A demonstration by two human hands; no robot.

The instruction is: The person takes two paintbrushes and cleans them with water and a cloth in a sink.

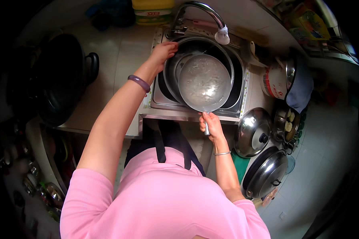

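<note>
My right hand (pixel 211 125) is closed around the short handle of a round metal water scoop (pixel 197 86). The scoop's wide bowl looks full of clear liquid, with ripples and a bright glare on it. It sits over the near right part of a large metal basin (pixel 171 78), hiding much of the basin's inside. The basin stands in a stainless-steel sink (pixel 167 103). On the basin's far left rim, my left hand (pixel 164 53) has its fingers bent over the edge. A curved chrome faucet (pixel 208 9) with a white spout end arches above the basin's far side; no stream shows.
A large black wok (pixel 59 80) stands on the left counter. Behind is a yellow jug (pixel 153 12). To the right are a white bucket (pixel 273 82), a metal lid (pixel 253 131), a pot holding pale pieces (pixel 290 122) and a lidded pan (pixel 267 176).
</note>
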